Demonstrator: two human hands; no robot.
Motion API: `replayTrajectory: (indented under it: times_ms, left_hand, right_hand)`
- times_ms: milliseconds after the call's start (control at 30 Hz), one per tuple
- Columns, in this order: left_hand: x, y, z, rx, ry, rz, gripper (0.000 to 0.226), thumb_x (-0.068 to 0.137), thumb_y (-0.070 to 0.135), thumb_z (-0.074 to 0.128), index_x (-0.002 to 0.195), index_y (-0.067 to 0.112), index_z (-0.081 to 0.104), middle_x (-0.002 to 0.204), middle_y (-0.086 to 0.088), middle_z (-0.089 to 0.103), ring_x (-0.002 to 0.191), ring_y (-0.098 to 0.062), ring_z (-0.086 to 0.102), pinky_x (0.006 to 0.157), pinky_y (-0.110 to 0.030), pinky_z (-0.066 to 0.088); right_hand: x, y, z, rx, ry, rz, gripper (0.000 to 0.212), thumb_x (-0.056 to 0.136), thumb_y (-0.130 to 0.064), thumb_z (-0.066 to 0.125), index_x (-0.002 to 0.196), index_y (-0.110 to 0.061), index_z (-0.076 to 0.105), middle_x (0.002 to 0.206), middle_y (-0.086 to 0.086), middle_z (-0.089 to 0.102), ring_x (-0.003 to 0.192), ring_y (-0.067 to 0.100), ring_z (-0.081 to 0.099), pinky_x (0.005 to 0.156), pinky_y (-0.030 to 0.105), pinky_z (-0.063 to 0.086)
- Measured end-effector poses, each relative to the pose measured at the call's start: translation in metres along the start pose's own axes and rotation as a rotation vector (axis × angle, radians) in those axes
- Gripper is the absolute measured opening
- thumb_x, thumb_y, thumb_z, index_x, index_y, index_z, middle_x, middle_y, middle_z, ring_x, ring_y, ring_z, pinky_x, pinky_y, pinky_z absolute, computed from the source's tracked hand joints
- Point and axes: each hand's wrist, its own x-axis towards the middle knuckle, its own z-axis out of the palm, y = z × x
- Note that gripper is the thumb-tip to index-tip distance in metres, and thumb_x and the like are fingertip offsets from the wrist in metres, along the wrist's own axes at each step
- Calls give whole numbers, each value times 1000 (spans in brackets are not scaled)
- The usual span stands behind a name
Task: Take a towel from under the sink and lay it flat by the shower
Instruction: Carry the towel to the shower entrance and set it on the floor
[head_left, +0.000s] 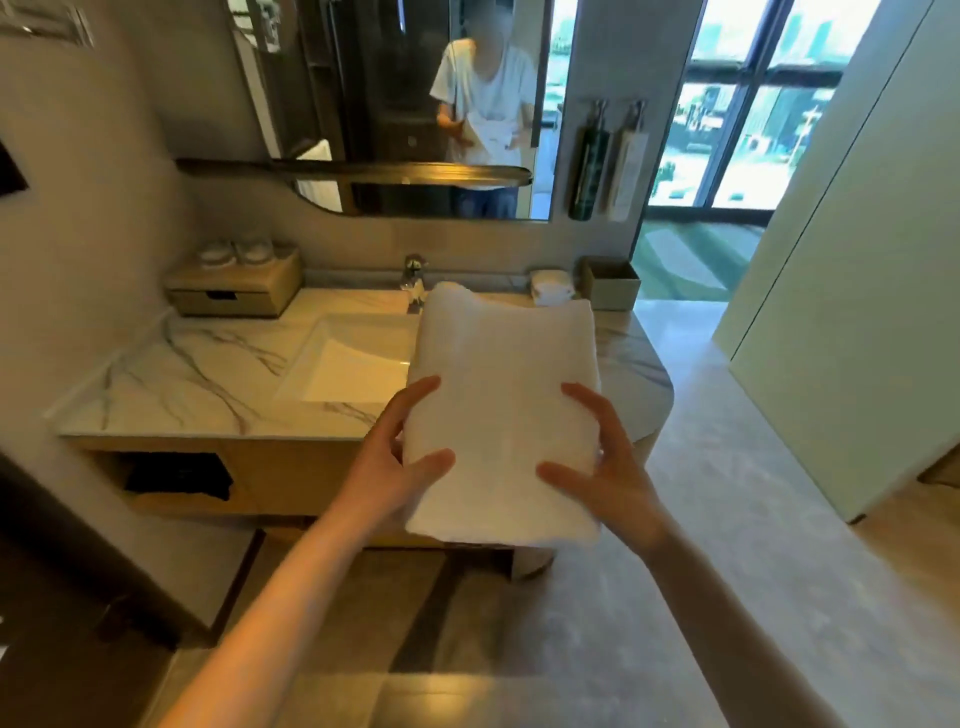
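Holding a folded white towel (504, 415) at the centre of the frame, the person grips it from both sides. The left hand (400, 457) clasps the towel's left edge, thumb on top and fingers spread along the side; the right hand (602, 462) clasps the right edge in the same way. The towel is lifted clear of the marble tabletop (197, 374), in front of it, and partly covers the sink (353, 358) and the tap (413, 275). A wooden box (234, 291) carrying two lidded jars stands at the tabletop's far left; a small rolled cloth (550, 288) and a square bin (610, 283) stand at its far right. Below the tabletop, lower left, an open shelf (176, 480) holds something dark that cannot be identified. The mirror (405, 104) in the upper centre reflects the person with the towel. Two bottles (608, 161) hang on the wall right of the mirror. A window (753, 104) fills the upper right. The floor (649, 623) is pale.
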Motion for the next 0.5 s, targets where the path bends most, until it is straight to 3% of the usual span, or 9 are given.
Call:
replayTrajectory:
  times_ms: [100, 167, 233, 333, 433, 500]
  left_hand:
    - [18, 11, -22, 82, 12, 54, 71, 83, 10, 72, 128, 57, 44, 125, 38, 40, 109, 8, 51, 71, -16, 55]
    - [26, 12, -40, 116, 17, 66, 71, 83, 13, 73, 127, 60, 44, 122, 43, 38, 106, 14, 48, 69, -13, 53]
    - [34, 8, -62, 112, 29, 69, 70, 83, 11, 73, 124, 61, 46, 125, 38, 40, 105, 14, 50, 69, -13, 53]
    - [45, -1, -98, 137, 72, 52, 70, 83, 9, 73, 124, 59, 47, 132, 29, 39, 111, 4, 49, 71, -13, 52]
    - [51, -10, -132, 148, 132, 9, 70, 82, 8, 74, 127, 54, 47, 136, 22, 40, 116, -2, 47, 74, -14, 53]
    - [52, -15, -152, 144, 194, -17, 72, 81, 10, 75, 125, 59, 48, 136, 24, 41, 116, 1, 48, 74, -13, 52]
  right_hand:
    - [25, -6, 14, -9, -31, -27, 81, 79, -19, 78, 138, -51, 32, 119, -32, 47, 100, -7, 56, 67, 18, 56]
    - [40, -5, 28, -15, -74, 9, 86, 75, -28, 79, 139, -54, 28, 128, -22, 43, 108, 8, 55, 73, 30, 60]
    - [59, -2, 45, -16, -110, 51, 90, 69, -32, 79, 138, -56, 26, 130, -14, 41, 111, 20, 53, 76, 39, 61]
    - [89, 2, 75, -1, -151, 41, 88, 70, -25, 81, 136, -55, 30, 126, -13, 43, 108, 22, 54, 69, 31, 60]
    - [117, 3, 109, 5, -186, 20, 78, 74, -11, 80, 130, -50, 41, 117, -21, 48, 101, 16, 57, 67, 24, 58]
    - [133, 5, 130, 47, -240, -5, 72, 76, -7, 79, 131, -39, 45, 114, -24, 52, 101, 11, 59, 71, 27, 58]
